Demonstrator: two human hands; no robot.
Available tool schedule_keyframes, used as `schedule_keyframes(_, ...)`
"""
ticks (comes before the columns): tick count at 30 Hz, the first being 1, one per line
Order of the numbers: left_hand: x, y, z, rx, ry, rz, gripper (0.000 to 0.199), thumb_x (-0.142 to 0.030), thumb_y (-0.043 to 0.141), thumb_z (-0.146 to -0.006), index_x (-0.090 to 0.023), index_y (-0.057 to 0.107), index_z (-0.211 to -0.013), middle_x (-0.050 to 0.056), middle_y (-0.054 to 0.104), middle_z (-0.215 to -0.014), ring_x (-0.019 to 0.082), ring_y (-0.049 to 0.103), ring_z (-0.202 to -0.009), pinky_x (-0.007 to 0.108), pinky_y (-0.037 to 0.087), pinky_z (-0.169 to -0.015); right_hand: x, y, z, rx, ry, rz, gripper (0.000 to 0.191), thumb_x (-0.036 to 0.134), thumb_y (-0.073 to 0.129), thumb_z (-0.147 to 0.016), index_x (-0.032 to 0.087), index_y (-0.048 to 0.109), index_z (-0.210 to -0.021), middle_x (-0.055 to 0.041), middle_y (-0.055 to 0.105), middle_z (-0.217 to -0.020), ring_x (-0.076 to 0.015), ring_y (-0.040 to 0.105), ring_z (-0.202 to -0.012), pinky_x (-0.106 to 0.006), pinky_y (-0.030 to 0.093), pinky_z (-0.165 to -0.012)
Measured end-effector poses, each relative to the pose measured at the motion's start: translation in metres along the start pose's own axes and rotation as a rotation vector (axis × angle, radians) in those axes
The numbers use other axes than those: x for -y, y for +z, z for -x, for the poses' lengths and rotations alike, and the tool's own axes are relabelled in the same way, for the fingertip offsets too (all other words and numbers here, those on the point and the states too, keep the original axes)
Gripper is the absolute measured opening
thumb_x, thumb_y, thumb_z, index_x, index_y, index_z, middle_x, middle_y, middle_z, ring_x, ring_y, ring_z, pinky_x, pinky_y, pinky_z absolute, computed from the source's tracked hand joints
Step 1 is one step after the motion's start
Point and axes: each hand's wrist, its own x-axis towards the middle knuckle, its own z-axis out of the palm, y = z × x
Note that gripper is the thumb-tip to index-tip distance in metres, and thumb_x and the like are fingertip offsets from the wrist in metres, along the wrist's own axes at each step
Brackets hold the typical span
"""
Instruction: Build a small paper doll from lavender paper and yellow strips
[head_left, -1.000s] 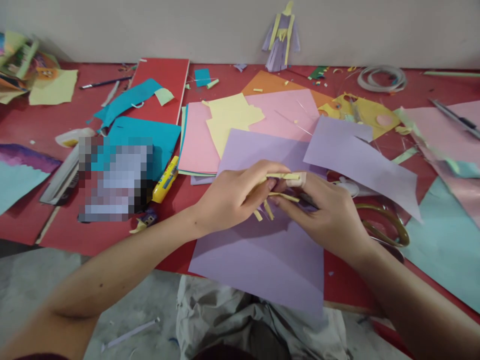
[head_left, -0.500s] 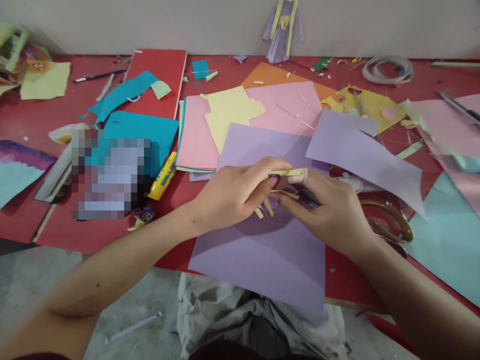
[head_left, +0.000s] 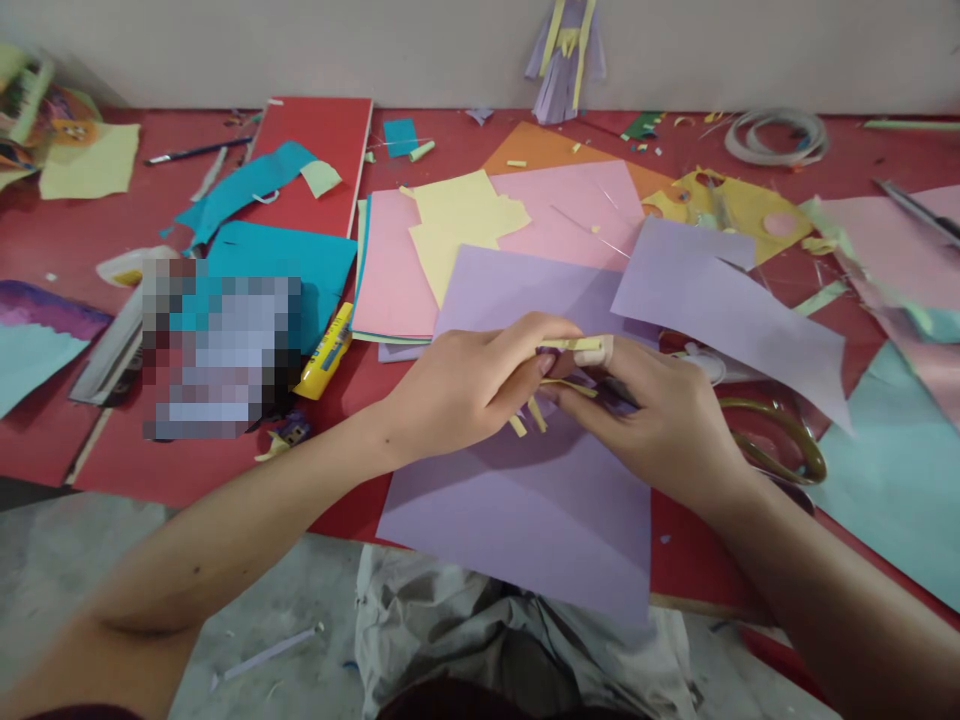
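Observation:
Between both hands is a small purple paper piece with yellow paper strips (head_left: 571, 345), mostly hidden by the fingers. My left hand (head_left: 487, 380) is closed on its left side, thumb and fingertips pinching it. My right hand (head_left: 652, 405) pinches the other side, and a light wrap circles one of its fingers. Short yellow strip ends poke out below the fingers. Under the hands lies a large purple sheet of paper (head_left: 517, 520), which reaches past the table's front edge. A cut purple sheet (head_left: 735, 300) lies just beyond my right hand, with scissors (head_left: 780, 440) showing brown handles beside it.
A yellow glue stick (head_left: 326, 352), a blurred-out phone (head_left: 232, 350) and a cutter (head_left: 112, 340) lie at left. Pink paper sheets (head_left: 394, 270) are stacked behind. A purple paper dress shape (head_left: 566, 60) leans on the wall. Clear tubing (head_left: 776, 140) is coiled at the back right.
Almost nothing differs. Both hands keep the same pinch on the paper piece, and the view has shifted very slightly.

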Motion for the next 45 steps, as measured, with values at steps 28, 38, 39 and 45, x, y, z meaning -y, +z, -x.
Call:
schedule_keyframes(28,0.0030,-0.0003,-0.0002,-0.039,0.007,0.007,0.030,-0.012,0.044,-0.098,-0.020,0.052,-0.126,-0.003,0.075,-0.093,0.006,0.071,-0.066,0.013,0.054,-0.063,0.0027,0.0001,-0.0003,-0.006,0.008,-0.007,0.004,0.023,0.063,-0.091,0.024,0.061,-0.094,0.0006,0.069,-0.080,-0.0139,0.063,-0.066,-0.027,0.048,-0.061)
schedule_keyframes(38,0.0000,-0.0006,0.0001,0.001,0.003,-0.031,0.030,-0.013,0.041,-0.099,-0.020,0.049,-0.127,-0.004,0.076,-0.087,0.006,0.072,-0.066,0.014,0.054,-0.062,0.0016,0.0004,0.0003,-0.003,0.014,0.016,0.004,0.022,0.063,-0.089,0.024,0.061,-0.092,0.0007,0.068,-0.078,-0.0146,0.063,-0.065,-0.027,0.048,-0.060)
schedule_keyframes(39,-0.0003,-0.0007,0.0000,0.001,0.010,-0.064,0.031,-0.014,0.041,-0.099,-0.020,0.049,-0.128,-0.004,0.076,-0.087,0.007,0.072,-0.067,0.015,0.053,-0.062,0.0015,0.0003,0.0003,-0.002,0.015,0.019,0.004,0.022,0.063,-0.089,0.024,0.061,-0.092,0.0007,0.068,-0.079,-0.0148,0.063,-0.065,-0.027,0.048,-0.060)
schedule_keyframes(45,-0.0029,-0.0031,-0.0009,0.000,0.045,-0.449,0.031,-0.020,0.042,-0.100,-0.019,0.050,-0.129,0.000,0.077,-0.089,0.013,0.072,-0.073,0.021,0.050,-0.061,-0.0005,0.0000,0.0001,-0.009,0.014,0.039,0.004,0.021,0.062,-0.089,0.024,0.060,-0.090,0.0006,0.067,-0.076,-0.0153,0.063,-0.064,-0.028,0.048,-0.060)
